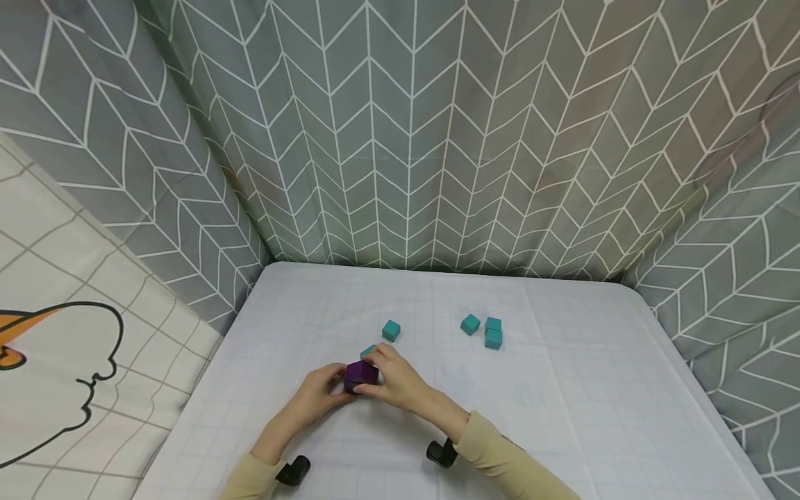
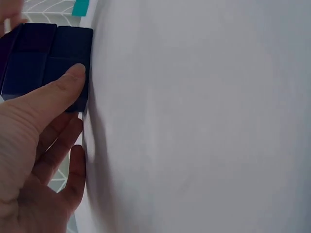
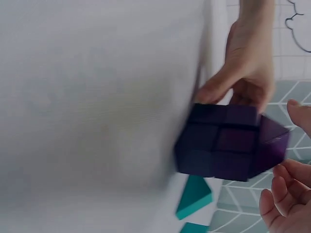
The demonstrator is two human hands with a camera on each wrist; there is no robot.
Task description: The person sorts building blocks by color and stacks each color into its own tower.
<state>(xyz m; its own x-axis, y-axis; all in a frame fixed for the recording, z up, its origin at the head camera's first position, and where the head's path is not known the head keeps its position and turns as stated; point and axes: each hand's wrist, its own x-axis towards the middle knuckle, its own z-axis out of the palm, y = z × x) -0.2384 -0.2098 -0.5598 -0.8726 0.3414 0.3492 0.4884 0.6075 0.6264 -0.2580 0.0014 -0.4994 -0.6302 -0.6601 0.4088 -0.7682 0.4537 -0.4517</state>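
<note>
A compact stack of purple cubes [image 1: 361, 373] stands on the white table, in front of the person. My left hand [image 1: 317, 398] holds it low on its side. In the left wrist view the thumb presses the near face of the purple stack [image 2: 34, 63], with the other fingers curled beyond it. Over the top of the stack is my right hand [image 1: 400, 380]. Its thumb and fingers [image 3: 286, 194] are spread apart around the upper part in the right wrist view, with a gap at the thumb. A teal cube [image 1: 367, 352] lies just behind the stack, partly hidden.
Another teal cube [image 1: 391, 330] lies farther back. To the right sit a single teal cube [image 1: 470, 324] and two touching teal cubes [image 1: 493, 339]. Black wrist cameras [image 1: 442, 453] hang at both sleeves. Patterned curtains [image 1: 412, 139] border the white table [image 1: 562, 389].
</note>
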